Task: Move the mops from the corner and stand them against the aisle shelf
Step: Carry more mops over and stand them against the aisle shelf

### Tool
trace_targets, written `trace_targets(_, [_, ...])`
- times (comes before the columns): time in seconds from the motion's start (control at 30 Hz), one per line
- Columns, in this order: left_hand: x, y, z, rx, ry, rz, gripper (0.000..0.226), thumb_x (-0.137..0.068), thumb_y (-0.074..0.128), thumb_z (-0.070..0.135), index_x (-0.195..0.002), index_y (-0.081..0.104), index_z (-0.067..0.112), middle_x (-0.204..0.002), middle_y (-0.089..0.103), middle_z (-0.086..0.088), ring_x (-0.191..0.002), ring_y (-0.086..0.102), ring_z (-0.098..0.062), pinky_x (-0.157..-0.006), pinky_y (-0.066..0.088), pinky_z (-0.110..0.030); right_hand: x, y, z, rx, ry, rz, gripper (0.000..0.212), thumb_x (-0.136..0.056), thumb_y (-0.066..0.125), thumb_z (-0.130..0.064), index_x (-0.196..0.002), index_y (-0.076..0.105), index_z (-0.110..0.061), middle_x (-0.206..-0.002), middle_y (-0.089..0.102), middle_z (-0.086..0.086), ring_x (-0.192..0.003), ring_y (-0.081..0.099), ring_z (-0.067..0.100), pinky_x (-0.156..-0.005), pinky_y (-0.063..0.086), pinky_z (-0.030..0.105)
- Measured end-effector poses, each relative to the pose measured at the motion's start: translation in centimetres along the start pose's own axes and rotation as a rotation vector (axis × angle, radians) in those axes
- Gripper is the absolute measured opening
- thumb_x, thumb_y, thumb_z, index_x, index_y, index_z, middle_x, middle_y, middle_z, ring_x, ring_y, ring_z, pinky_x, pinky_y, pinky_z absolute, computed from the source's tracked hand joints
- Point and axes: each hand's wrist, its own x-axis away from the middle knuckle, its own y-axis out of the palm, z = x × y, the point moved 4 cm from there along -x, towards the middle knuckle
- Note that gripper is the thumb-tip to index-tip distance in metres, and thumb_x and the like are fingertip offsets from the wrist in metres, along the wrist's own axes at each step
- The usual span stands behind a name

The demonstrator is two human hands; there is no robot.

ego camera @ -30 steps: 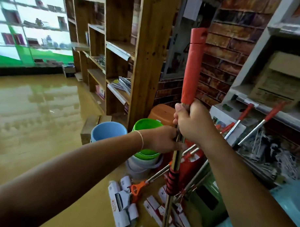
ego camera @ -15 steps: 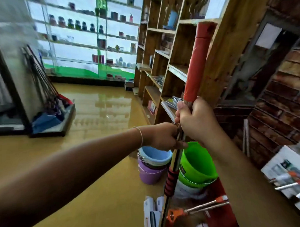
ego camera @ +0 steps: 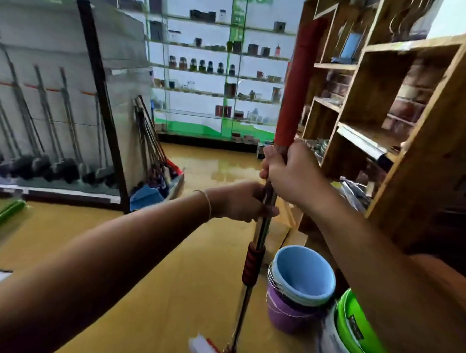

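Observation:
I hold one mop (ego camera: 292, 100) upright in front of me; it has a long red top grip, a metal pole and a ribbed red collar lower down. My right hand (ego camera: 292, 171) grips the pole just under the red grip. My left hand (ego camera: 243, 202) grips the pole a little lower. The mop's white head (ego camera: 203, 350) shows at the bottom edge. The aisle shelf (ego camera: 102, 107) stands at the left, with several mops (ego camera: 151, 147) leaning against its end.
A wooden shelf unit (ego camera: 382, 105) rises close on the right. Stacked buckets, blue (ego camera: 301, 274) over purple, and a green bucket (ego camera: 350, 328) stand by its foot. Glass display shelves (ego camera: 217, 71) line the back. The shiny yellow floor (ego camera: 150, 271) lies open between.
My view has swung left from the brick corner to the aisle shelf. Both hands keep the same hold on the mop. The corner's other mops have left the view.

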Motion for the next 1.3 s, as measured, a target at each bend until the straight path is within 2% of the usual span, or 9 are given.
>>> trace_targets(0.13, [-2.9,-3.3,-3.3,-0.01,-0.066,0.033,0.029,-0.095,0.06,0.03,-0.102,0.064,0.002,-0.093,0.062,-0.013,-0.077,0.054,-0.017,-0.077,0.052,-0.034,-4.8,2.8,1.0,-0.093,-0.032,-0.089,0.012,-0.101,0.052,-0.033,-0.09,0.049,-0.028,-0.085,0.064,0.0,-0.085,0.068,0.02,-0.078,0.057,0.044])
trace_targets(0.4, [-8.9,-9.1,-8.4,0.231,-0.191,0.068,0.035,-0.095,0.06,0.025,-0.121,0.058,0.001,-0.118,0.065,-0.014,-0.108,0.064,-0.018,-0.087,0.056,-0.032,-14.8,7.1,2.8,-0.156,-0.054,-0.231,0.014,-0.102,0.051,-0.03,-0.106,0.053,-0.016,-0.088,0.064,0.005,-0.085,0.068,0.022,-0.085,0.057,0.052])
trace_targets(0.53, [-11.1,-11.2,-11.2,0.231,-0.23,0.121,0.032,-0.095,0.059,0.027,-0.118,0.059,0.005,-0.114,0.067,-0.011,-0.108,0.065,-0.018,-0.091,0.055,-0.037,-18.6,9.5,3.7,-0.181,-0.084,-0.272,0.011,-0.102,0.052,-0.029,-0.102,0.054,-0.019,-0.086,0.066,0.004,-0.079,0.069,0.019,-0.08,0.059,0.047])
trace_targets(0.6, [-11.8,-12.2,-12.8,0.227,-0.246,0.147,0.028,-0.095,0.06,0.028,-0.115,0.06,0.009,-0.111,0.068,-0.008,-0.102,0.067,-0.01,-0.085,0.056,-0.032,-20.0,10.9,4.1,-0.204,-0.094,-0.306,0.008,-0.102,0.052,-0.028,-0.102,0.054,-0.02,-0.085,0.067,0.003,-0.078,0.069,0.018,-0.077,0.06,0.041])
trace_targets(0.73, [-12.6,-14.8,-16.3,0.265,-0.278,0.191,0.015,-0.094,0.061,0.027,-0.105,0.06,0.017,-0.106,0.069,-0.003,-0.067,0.064,0.009,-0.052,0.047,-0.01,-23.0,14.1,4.0,-0.219,-0.126,-0.368,0.006,-0.101,0.053,-0.026,-0.1,0.056,-0.021,-0.086,0.069,0.002,-0.077,0.07,0.015,-0.069,0.059,0.028])
trace_targets(0.87, [-13.2,-17.5,-20.3,0.273,-0.273,0.235,0.015,-0.093,0.062,0.031,-0.102,0.061,0.019,-0.103,0.069,-0.003,-0.072,0.066,0.003,-0.061,0.05,-0.017,-25.9,18.0,3.5,-0.262,-0.141,-0.432,0.005,-0.101,0.055,-0.023,-0.097,0.057,-0.02,-0.082,0.069,-0.001,-0.077,0.07,0.011,-0.059,0.055,0.014])
trace_targets(1.07, [-14.9,-23.4,-26.5,0.198,-0.244,0.339,0.026,-0.091,0.064,0.039,-0.085,0.062,0.014,-0.088,0.065,-0.012,-0.073,0.06,-0.017,-0.07,0.055,-0.034,-31.3,24.5,2.5,-0.302,-0.125,-0.39,0.007,-0.101,0.055,-0.019,-0.096,0.06,-0.02,-0.089,0.073,0.006,-0.081,0.073,0.02,-0.074,0.061,0.03])
trace_targets(1.23, [-16.0,-29.8,-30.1,0.211,-0.212,0.342,0.033,-0.091,0.065,0.039,-0.089,0.064,0.006,-0.082,0.058,-0.008,-0.074,0.056,-0.021,-0.076,0.057,-0.045,-36.4,29.7,0.5,-0.333,-0.104,-0.37,0.008,-0.102,0.051,-0.016,-0.108,0.057,-0.017,-0.091,0.073,0.007,-0.081,0.074,0.017,-0.073,0.061,0.026])
trace_targets(1.3, [-16.2,-32.4,-31.5,0.181,-0.216,0.341,0.035,-0.091,0.064,0.04,-0.091,0.063,0.005,-0.081,0.057,-0.007,-0.072,0.055,-0.019,-0.072,0.056,-0.041,-38.4,31.6,-0.5,-0.316,-0.094,-0.378,0.012,-0.103,0.05,-0.016,-0.113,0.055,-0.011,-0.091,0.072,0.007,-0.078,0.072,0.017,-0.071,0.059,0.026])
